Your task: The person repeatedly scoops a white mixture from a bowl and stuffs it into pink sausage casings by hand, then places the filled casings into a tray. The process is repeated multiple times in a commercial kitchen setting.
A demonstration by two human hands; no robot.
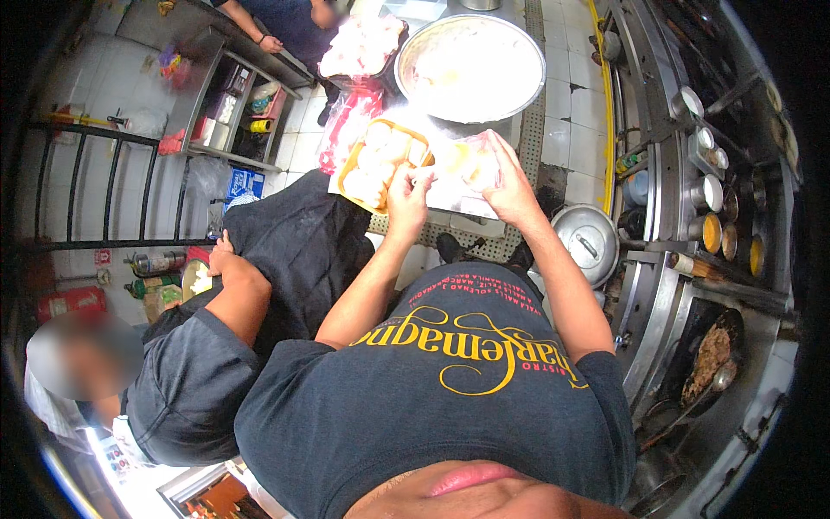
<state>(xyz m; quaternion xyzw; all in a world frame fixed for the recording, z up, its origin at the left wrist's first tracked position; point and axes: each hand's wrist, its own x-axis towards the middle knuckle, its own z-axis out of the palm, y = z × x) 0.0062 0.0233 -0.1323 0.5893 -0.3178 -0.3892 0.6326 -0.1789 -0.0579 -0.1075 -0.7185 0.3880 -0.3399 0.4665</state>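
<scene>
My left hand [410, 194] is at the near right edge of a yellow tray [350, 194] filled with pale, rounded pieces of food; its thumb and fingertips meet, and whether they pinch something small is unclear. In my right hand [509, 178] is a clear plastic bag [476, 162] with yellowish contents, blurred by glare. Beyond both hands stands a wide metal basin [541, 71] holding a pale, overexposed mass. Red and clear plastic packaging [356, 117] lies past the tray, beside a container heaped with pale pink raw meat [363, 45].
A co-worker [194, 383] stands close at the left; another person's arm [249, 26] shows at the far left. At right are a round metal lid [583, 240], a stove with a wok of browned food [713, 357], and small metal pots [707, 194].
</scene>
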